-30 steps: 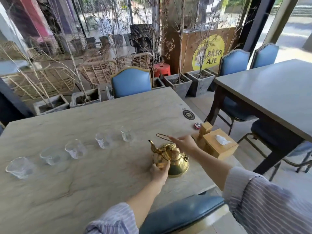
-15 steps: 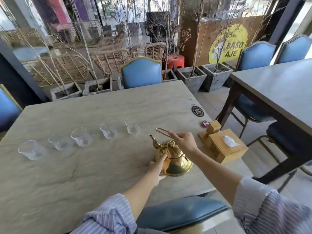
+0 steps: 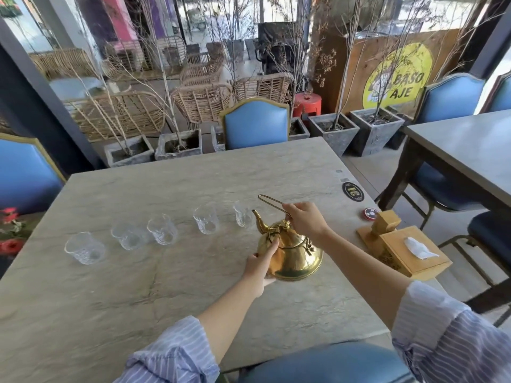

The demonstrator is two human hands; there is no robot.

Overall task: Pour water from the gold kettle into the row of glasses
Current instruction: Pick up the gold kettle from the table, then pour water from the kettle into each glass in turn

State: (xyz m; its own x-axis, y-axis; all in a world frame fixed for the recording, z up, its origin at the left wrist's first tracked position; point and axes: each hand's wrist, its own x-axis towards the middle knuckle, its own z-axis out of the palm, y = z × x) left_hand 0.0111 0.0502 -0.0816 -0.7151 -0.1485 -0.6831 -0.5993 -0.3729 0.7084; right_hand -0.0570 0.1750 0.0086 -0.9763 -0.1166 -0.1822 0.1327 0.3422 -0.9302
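A gold kettle (image 3: 294, 257) stands on the stone table (image 3: 166, 286), its spout pointing left toward the glasses. My right hand (image 3: 305, 221) grips the thin wire handle above the lid. My left hand (image 3: 260, 268) presses flat against the kettle's left side, fingers spread on the body. Several clear glasses stand in a row to the left, from the nearest one (image 3: 244, 215) by the spout out to the farthest (image 3: 84, 247). They look empty.
A wooden tissue box (image 3: 406, 251) sits at the table's right edge, with a small red round tin (image 3: 369, 213) and a black round sticker (image 3: 351, 191) behind it. A blue chair (image 3: 255, 123) faces me across the table. Another table (image 3: 470, 150) stands to the right.
My left hand slid up the kettle's side. The view shifted, so the table and glasses now sit further right in frame. The kettle stays on the table.
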